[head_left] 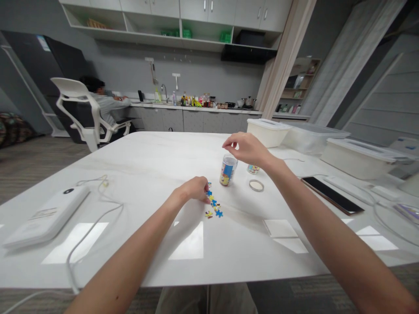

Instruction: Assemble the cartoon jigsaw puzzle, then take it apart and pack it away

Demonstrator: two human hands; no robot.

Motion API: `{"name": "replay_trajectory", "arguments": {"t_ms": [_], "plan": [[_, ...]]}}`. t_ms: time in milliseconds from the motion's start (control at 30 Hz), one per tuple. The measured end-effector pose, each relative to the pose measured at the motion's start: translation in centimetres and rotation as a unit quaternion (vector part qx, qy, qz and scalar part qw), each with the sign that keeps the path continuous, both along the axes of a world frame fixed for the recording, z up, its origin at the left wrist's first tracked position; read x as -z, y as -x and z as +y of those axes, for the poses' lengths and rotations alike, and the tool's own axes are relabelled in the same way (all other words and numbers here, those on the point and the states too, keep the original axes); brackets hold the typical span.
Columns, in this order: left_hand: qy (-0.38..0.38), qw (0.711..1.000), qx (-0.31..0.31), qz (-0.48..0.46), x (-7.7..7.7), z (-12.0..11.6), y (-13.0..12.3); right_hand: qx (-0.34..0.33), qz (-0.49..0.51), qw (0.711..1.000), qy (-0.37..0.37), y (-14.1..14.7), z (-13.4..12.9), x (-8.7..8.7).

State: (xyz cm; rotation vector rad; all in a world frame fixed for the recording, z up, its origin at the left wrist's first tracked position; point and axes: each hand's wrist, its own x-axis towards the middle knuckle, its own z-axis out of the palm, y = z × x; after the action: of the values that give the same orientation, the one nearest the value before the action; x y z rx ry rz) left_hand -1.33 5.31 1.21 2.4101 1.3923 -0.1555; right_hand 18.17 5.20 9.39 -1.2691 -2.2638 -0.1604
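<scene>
Several small blue and yellow jigsaw pieces [214,203] lie loosely in a short line on the white table. My left hand [195,189] rests beside them, its fingers curled around pieces at the far end of the line. Just beyond stands an upright clear jar [228,170] with a blue and yellow printed picture. Over its mouth hovers my right hand [244,146], thumb and fingertips brought together in a pinch; whatever is between them is hidden or too small to see. Behind my right wrist a second printed container [253,168] is partly covered. A round lid [256,185] lies flat nearby.
Lidded plastic boxes [266,131] line the table's right side. A dark phone or tablet [332,194] and cables lie in front of them. At the left is a white device [49,216] with a cord [94,233]. A person [109,107] sits by the far counter.
</scene>
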Motion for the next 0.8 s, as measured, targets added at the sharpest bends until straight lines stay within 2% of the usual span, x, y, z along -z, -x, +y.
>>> {"name": "replay_trajectory", "arguments": {"t_ms": [33,100,167,200,300,400,633,800], "plan": [[0.004,1.000,0.002,-0.002,0.1,0.1,0.0,-0.032,0.027,0.999,-0.008,0.6,-0.8,0.6],[0.006,1.000,0.005,-0.005,0.2,0.1,0.1,-0.113,0.001,0.988,0.106,1.7,-2.5,2.5],[0.002,1.000,0.004,-0.010,0.4,0.2,0.1,-0.130,-0.074,0.964,0.220,2.3,-3.9,4.8],[-0.001,1.000,0.001,-0.012,0.4,0.2,0.1,-0.131,-0.083,0.959,0.237,2.4,-4.4,5.9],[-0.001,1.000,-0.010,-0.016,0.5,0.3,0.2,-0.132,-0.080,0.953,0.259,2.1,-4.8,8.4],[0.009,1.000,-0.016,-0.023,0.4,0.4,0.5,-0.134,-0.055,0.950,0.275,1.8,-4.3,9.8],[0.031,0.999,-0.018,-0.035,-0.2,0.4,0.9,-0.096,0.035,0.961,0.258,2.0,-3.4,11.8],[0.029,0.998,-0.023,-0.049,-0.1,0.4,1.2,-0.064,0.046,0.969,0.233,2.1,-3.6,12.2]]}}
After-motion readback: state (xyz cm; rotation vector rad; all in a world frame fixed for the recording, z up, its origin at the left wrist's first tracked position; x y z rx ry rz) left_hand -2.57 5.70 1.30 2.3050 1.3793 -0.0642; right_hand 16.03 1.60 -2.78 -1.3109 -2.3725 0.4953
